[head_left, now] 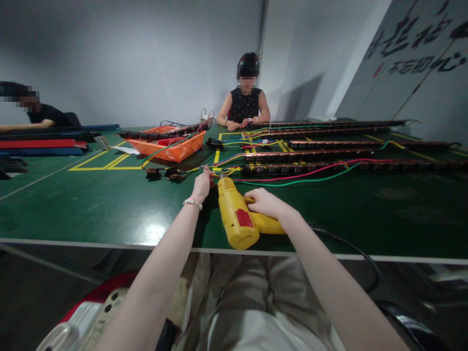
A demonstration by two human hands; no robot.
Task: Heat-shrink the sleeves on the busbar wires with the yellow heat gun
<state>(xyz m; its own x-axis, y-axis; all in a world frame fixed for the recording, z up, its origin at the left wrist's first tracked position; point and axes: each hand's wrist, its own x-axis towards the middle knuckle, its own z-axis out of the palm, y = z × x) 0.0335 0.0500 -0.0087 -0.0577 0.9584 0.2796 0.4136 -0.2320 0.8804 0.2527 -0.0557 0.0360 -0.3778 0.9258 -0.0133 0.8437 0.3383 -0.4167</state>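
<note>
Our right hand (266, 202) is wrapped tight on the handle of the yellow heat gun (237, 209), which is in front of us at the near side of the green table (109, 209). Nozzle (223, 176) points away from us, likely to keep the outlet clear of our forearms; can't tell if the body rests on the tabletop. Our left hand (203, 184) has its fingers pinched together on wires (234, 170) just beside the nozzle, probably to steady them; which strand, can't tell. Dark strips (303, 155) lie side by side to the right, presumably so the leads come out at one end. Orange basket (183, 150) beyond our left hand: something red (171, 141) inside, another dark strip (185, 130) across its top
</note>
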